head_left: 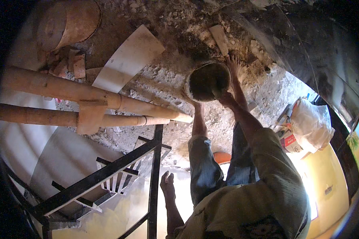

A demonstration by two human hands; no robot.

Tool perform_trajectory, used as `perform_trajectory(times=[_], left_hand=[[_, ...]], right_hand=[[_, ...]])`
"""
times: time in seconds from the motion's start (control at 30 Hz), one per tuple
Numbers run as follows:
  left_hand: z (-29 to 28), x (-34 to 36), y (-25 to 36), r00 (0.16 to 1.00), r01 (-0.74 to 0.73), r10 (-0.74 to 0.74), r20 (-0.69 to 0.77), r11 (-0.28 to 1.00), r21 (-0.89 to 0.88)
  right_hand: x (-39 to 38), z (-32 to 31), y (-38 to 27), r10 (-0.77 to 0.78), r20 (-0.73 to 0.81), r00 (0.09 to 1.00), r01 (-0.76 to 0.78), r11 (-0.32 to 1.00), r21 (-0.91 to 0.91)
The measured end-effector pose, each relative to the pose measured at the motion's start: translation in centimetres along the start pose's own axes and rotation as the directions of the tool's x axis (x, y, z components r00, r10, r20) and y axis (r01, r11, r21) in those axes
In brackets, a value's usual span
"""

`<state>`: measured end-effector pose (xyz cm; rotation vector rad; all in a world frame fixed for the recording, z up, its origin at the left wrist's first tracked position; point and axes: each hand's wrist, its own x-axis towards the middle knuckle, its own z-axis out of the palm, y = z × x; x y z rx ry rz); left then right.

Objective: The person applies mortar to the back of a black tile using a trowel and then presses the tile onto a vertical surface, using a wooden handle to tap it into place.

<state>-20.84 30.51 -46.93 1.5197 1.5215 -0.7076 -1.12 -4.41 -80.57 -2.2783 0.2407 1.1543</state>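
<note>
A round, dark bucket [209, 79] with a pale rim stands on the rubble-strewn ground between my bare feet, its mouth facing up. Dark grey material shows inside it. My right hand [228, 99] is closed at the bucket's near right rim; its fingertips are partly hidden in shadow there. Lower in the picture, my left hand [168, 184] is raised with its fingers apart and nothing in it. It is just right of a black metal post [154, 187] of a railing, and I see no contact between them.
Two thick bamboo poles [60, 85], bound together, cross from the left. A pale board [127, 59] lies beyond them, near a large drum [68, 24] and broken bricks [77, 63]. Black-railed stairs [104, 179] drop at lower left. A white plastic sack [311, 123] sits at right.
</note>
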Motion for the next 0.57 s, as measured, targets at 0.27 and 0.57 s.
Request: perform_trajectory(times=[0.27,0.57], left_hand=[[-2.3,0.1,-0.4,0.992,-0.124,0.122,-0.043,0.990,-0.069],[-3.1,5.1,-4.7,0.927,-0.361,0.373,0.046,0.917,-0.172]], right_hand=[[-0.7,4.8,-0.6,-0.077,0.063,0.995,0.084,0.990,-0.116],[-14.5,-0.1,-4.0,-0.423,-0.208,0.882,0.306,0.850,-0.429]])
